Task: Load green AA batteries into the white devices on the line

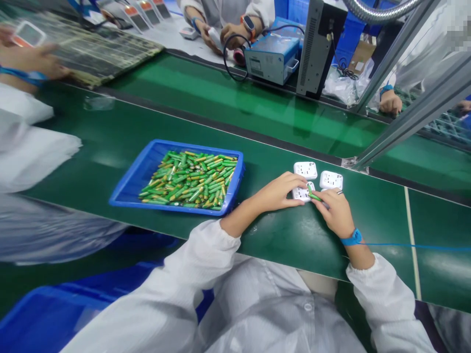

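Your glossy green bench (279, 240) crosses a crowded workroom, a co-worker's hand (233, 35) beyond its far edge. Nearer that edge, your left hand (281, 192) grips a white device (299, 194); your right hand (333, 211) pinches a green battery (316, 197) at it, long axis slanting from the device toward the bench's near edge and rightward.

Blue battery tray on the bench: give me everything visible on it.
The blue tray is shallow and rectangular, plastic-looking, with sloping walls and a raised rim. It stands open and upright on the green work surface. Loose green-and-gold batteries lie jumbled inside, covering most of the floor, with bare blue showing at the left. The person's left forearm passes its near right corner; contact there is unclear.
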### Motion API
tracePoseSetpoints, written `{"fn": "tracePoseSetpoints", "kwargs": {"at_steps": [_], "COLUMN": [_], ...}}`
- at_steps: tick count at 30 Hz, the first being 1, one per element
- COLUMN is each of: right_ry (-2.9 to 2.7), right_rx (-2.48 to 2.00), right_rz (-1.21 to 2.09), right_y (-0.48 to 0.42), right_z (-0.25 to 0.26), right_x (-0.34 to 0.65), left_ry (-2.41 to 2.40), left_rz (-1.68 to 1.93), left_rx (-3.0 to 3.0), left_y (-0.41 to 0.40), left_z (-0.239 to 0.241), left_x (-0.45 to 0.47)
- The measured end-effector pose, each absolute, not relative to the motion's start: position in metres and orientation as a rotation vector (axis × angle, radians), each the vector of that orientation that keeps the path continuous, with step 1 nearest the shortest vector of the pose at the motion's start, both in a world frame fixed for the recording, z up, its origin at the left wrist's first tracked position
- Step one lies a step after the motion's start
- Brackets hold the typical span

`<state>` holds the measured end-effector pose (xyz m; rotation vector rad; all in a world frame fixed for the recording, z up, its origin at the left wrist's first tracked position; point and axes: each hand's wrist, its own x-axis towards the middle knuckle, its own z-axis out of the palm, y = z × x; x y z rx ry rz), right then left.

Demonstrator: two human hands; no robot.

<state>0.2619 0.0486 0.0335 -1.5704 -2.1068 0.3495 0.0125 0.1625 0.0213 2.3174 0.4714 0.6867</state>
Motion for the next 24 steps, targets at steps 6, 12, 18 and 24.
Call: {"fn": "tracePoseSetpoints", "kwargs": {"at_steps": [6,12,18,24], "right_ry": [-2.245,-2.418,-2.317,-2.141], "right_rx": [-1.617,-1.69,-1.699,-1.594], "right_rz": [0.306,0.162,0.228,0.382], "right_y": [0.049,0.051,0.051,0.048], "right_z": [0.035,0.041,0.039,0.033], "right_x": [0.263,0.257,0.257,0.264], "left_ry": [0.501,0.503,0.471,0.356], "left_rz": [0.68,0.729,0.698,0.54], "left_rx": [2.276,2.274,2.29,2.259], "left_y": [0.163,0.166,0.167,0.169], "left_z": [0.016,0.006,0.012,0.022], "left_x": [0.013,0.013,0.011,0.004]}}
